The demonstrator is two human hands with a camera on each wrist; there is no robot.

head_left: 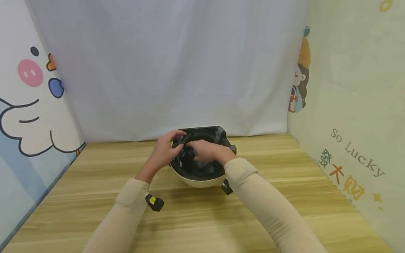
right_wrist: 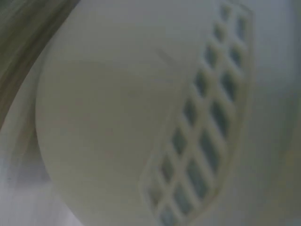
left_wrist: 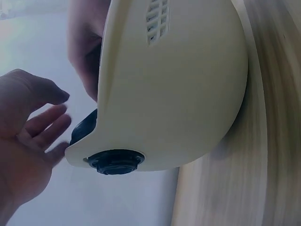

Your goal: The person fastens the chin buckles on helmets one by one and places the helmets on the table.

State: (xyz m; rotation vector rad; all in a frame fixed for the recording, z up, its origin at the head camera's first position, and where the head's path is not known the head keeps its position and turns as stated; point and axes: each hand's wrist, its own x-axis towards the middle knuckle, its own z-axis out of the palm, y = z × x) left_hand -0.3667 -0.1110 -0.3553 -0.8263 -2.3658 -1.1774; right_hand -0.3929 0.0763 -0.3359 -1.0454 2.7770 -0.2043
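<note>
A cream hard-shell helmet (head_left: 200,183) lies upside down on the table, its black padded inside facing up. My left hand (head_left: 164,149) is at the left rim, thumb and fingers apart. In the left wrist view, its fingertips come right up to the rim's corner, near a round black knob (left_wrist: 115,162) on the shell. My right hand (head_left: 206,151) reaches down into the helmet with bent fingers; the fingertips are hidden among the dark lining, so I cannot tell what they hold. A slotted vent (right_wrist: 202,117) fills much of the right wrist view.
The wood-grain table (head_left: 84,181) stretches out on both sides of the helmet. Behind it hangs a pale curtain (head_left: 164,64). Printed panels stand at the left and right, the right panel (head_left: 356,110) bearing lettering. Small black cameras sit on both wrists.
</note>
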